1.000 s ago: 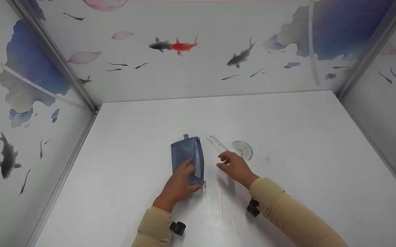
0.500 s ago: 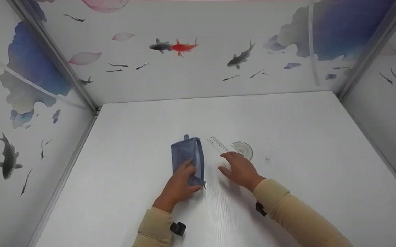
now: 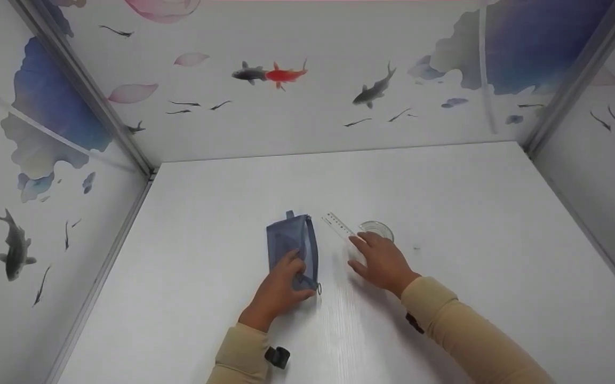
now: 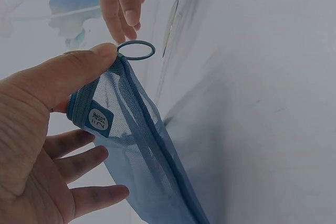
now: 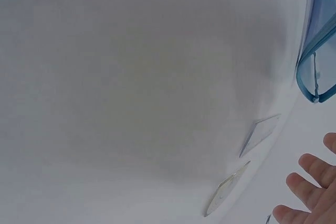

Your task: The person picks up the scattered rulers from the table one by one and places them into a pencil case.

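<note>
A blue mesh zipper pouch (image 3: 283,240) lies on the white table, its zipped side gaping. My left hand (image 3: 277,290) pinches its near end between thumb and index finger; the other fingers spread beside the mesh. A ring (image 4: 136,50) hangs on the zipper by the thumb. My right hand (image 3: 384,261) hovers over the table to the right, fingers loosely extended and holding nothing. Just beyond its fingertips lie a clear ruler (image 3: 338,224) and a clear protractor (image 3: 377,228), the latter partly hidden by the hand. In the right wrist view, the protractor (image 5: 228,188) appears below the ruler (image 5: 261,134).
A tiny clear piece (image 3: 416,247) lies to the right of the protractor. White panels printed with fish and petals enclose the table at the back (image 3: 307,122) and both sides. A small black device (image 3: 278,357) sits at the left wrist.
My right hand has moved right, away from the pouch and toward the protractor, its fingers opening out from a curled pose. The left hand and pouch stay in place.
</note>
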The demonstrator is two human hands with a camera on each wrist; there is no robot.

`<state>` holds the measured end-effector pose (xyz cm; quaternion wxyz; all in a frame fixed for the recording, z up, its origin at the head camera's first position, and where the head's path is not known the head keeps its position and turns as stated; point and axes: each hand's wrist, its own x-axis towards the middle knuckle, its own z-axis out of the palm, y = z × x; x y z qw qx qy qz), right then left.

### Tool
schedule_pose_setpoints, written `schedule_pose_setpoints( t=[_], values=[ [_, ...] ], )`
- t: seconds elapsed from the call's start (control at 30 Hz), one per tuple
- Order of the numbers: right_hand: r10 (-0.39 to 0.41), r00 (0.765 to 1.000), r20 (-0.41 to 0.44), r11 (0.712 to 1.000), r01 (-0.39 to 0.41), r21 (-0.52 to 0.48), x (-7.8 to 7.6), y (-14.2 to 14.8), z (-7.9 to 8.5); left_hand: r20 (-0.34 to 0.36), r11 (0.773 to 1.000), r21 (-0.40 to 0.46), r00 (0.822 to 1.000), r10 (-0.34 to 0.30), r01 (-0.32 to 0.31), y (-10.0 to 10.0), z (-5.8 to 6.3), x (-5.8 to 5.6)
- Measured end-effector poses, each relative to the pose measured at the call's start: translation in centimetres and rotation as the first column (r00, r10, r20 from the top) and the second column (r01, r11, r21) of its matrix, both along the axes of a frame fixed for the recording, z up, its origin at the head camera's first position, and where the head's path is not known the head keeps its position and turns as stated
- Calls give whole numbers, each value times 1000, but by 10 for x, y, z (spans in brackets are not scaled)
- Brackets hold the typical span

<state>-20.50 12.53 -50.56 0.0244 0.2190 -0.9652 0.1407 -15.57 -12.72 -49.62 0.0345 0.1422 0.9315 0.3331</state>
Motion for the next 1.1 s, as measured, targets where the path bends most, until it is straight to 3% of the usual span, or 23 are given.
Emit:
schedule_pose_setpoints(
  t=[0.33, 0.63, 1.1],
  values=[
    [-8, 1000, -12, 1000, 9, 30, -12, 14, -7, 17, 1000, 5, 1000, -3, 3, 1, 0, -1],
    [-97, 993, 64, 995, 98, -13, -25, 21, -6, 24, 1000, -6, 1000, -5, 5, 1, 2, -1],
    [-142, 979, 148, 987, 150, -50, -44, 40, 8, 23, 1000, 13, 1000, -19, 18, -1, 2, -2]
  ],
)
